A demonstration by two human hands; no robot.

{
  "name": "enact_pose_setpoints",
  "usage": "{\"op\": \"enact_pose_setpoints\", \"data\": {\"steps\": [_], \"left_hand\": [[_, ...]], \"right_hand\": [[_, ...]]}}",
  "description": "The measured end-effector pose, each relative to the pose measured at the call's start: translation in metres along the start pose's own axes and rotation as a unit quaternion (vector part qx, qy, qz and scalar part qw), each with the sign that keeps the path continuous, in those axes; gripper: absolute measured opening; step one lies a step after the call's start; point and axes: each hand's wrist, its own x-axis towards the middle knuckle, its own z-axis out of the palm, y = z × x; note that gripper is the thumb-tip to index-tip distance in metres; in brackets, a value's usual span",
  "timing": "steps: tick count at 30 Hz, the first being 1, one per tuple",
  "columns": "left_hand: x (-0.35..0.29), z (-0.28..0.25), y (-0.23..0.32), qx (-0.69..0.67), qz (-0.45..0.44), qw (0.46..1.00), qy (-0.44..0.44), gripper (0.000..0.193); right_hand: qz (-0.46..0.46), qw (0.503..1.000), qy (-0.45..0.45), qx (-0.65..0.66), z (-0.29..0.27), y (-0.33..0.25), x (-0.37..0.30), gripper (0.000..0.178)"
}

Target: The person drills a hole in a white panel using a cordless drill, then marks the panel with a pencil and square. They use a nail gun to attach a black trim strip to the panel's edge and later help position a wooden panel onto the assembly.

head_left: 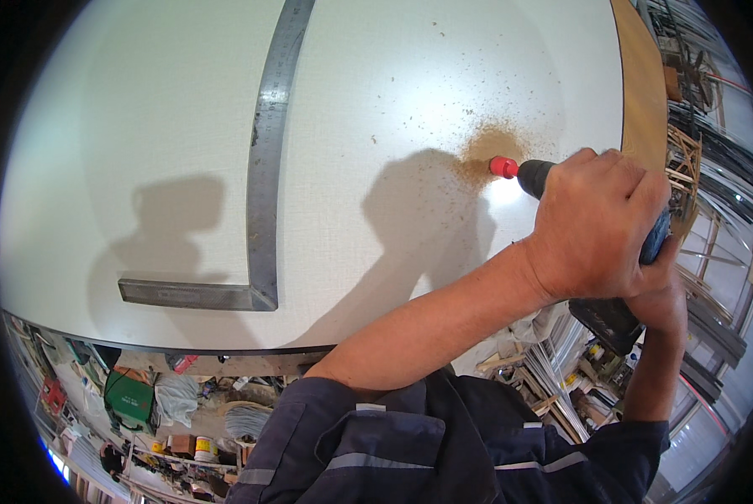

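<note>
My left hand (599, 218) is wrapped over the body of a cordless drill (534, 178), its forearm crossing from the lower middle. My right hand (660, 290) is closed behind and below it, around the drill's handle, which is mostly hidden. The dark battery base hangs past the board's edge. A red cylindrical bit (502, 167) in the black chuck meets the pale board (343, 227), with brown sawdust (490, 143) heaped around it. Whether the bit is turning I cannot tell.
A metal try square (265, 185) lies on the board, left of the drill. Crumbs of sawdust spread toward the far side. A brown strip (643, 92) runs along the right edge. Below are a green case (129, 401) and stacked metal profiles (713, 336).
</note>
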Motion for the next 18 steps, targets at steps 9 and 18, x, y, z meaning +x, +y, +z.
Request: {"op": "enact_pose_setpoints", "data": {"steps": [9, 18], "left_hand": [[0.005, 0.002, -0.005, 0.012, 0.016, 0.999, 0.044, 0.037], [0.003, 0.003, -0.005, 0.011, 0.02, 0.999, 0.029, 0.039]], "right_hand": [[-0.001, 1.0, 0.0, -0.003, -0.005, -0.007, 0.009, 0.081], [0.001, 1.0, -0.018, -0.007, -0.005, -0.022, 0.006, 0.079]]}}
